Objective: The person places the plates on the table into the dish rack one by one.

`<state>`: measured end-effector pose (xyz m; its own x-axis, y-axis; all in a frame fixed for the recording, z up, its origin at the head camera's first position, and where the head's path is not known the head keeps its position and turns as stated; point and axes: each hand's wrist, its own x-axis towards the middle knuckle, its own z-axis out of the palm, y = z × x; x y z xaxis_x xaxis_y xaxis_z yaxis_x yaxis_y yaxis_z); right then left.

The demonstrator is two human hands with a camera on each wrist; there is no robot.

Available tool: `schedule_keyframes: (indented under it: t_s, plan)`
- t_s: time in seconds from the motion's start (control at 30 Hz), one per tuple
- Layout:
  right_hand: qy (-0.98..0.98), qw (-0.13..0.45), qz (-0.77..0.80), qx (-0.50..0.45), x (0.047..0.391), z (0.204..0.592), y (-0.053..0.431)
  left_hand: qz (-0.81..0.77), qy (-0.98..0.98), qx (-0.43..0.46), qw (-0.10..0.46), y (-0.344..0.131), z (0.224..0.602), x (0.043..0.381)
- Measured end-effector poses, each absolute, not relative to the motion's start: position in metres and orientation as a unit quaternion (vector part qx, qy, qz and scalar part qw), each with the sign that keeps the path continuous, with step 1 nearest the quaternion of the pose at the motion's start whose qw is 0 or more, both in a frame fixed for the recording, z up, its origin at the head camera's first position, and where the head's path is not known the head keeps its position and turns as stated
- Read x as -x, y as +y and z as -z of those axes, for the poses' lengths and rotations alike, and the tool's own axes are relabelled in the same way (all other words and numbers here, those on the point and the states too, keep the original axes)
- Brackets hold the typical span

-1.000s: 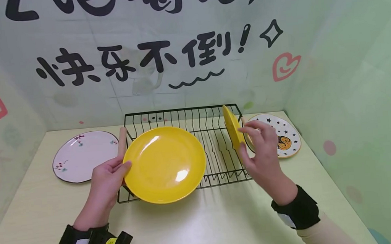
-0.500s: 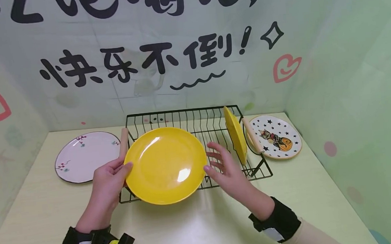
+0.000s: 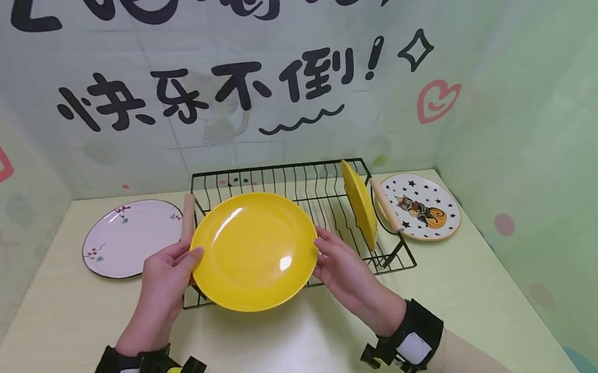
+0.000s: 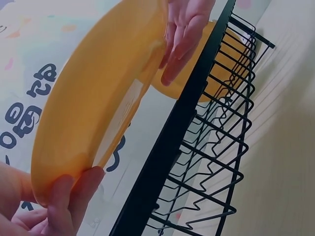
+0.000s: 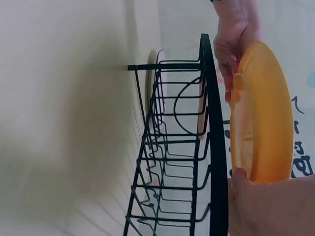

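Note:
A yellow plate (image 3: 254,251) is held up in front of a black wire dish rack (image 3: 328,219), its top face towards the head camera. My left hand (image 3: 168,277) pinches its left rim, thumb on the face and fingers behind. At the right rim, my right hand (image 3: 349,276) grips the same plate, its fingers partly hidden behind it. The left wrist view shows the underside of the plate (image 4: 93,93) above the rack's top bar. A second yellow plate (image 3: 361,205) stands on edge in the rack's right end, apart from both hands.
Left of the rack, a white plate with floral sprigs (image 3: 131,238) lies on the pale wooden table (image 3: 280,352). A white plate with stars and a cat (image 3: 420,206) lies to the right. The rack has wooden handles (image 3: 386,206) at its ends. Printed cloth walls (image 3: 295,140) surround the table.
My right hand has moved left from the standing yellow plate in the rack and now grips the right rim of the held plate. The left hand keeps its hold, nearly still.

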<state>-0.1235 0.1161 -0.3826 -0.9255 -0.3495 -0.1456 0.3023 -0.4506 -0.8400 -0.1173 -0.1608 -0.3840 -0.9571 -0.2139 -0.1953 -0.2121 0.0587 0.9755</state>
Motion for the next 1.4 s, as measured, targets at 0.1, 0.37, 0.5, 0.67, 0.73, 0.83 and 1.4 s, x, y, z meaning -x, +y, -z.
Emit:
schedule_keyframes:
  t_s: [0.1, 0.37, 0.5, 0.67, 0.73, 0.83, 1.4]
  plan:
    - [0.466, 0.215, 0.857, 0.036, 0.124, 0.389, 0.114, 0.669, -0.729, -0.144, 0.000, -0.159, 0.383, 0.117]
    - [0.413, 0.216, 0.884, 0.030, 0.123, 0.392, 0.107, 0.683, -0.715, -0.148, -0.008, -0.157, 0.383, 0.120]
    - [0.395, 0.202, 0.896, 0.019, 0.122, 0.391, 0.107, 0.679, -0.721, -0.138, -0.016, -0.157, 0.385, 0.120]
    - [0.395, 0.189, 0.899, -0.007, 0.121, 0.390, 0.108, 0.652, -0.748, -0.121, -0.024, -0.158, 0.388, 0.118]
    - [0.393, 0.186, 0.900, -0.020, 0.121, 0.391, 0.108, 0.643, -0.757, -0.116, -0.027, -0.158, 0.389, 0.117]
    - [0.398, 0.179, 0.899, -0.034, 0.120, 0.391, 0.108, 0.634, -0.765, -0.112, -0.031, -0.159, 0.388, 0.116]
    - [0.420, 0.122, 0.895, -0.084, 0.120, 0.390, 0.120, 0.599, -0.796, -0.075, 0.033, -0.177, 0.388, 0.120]
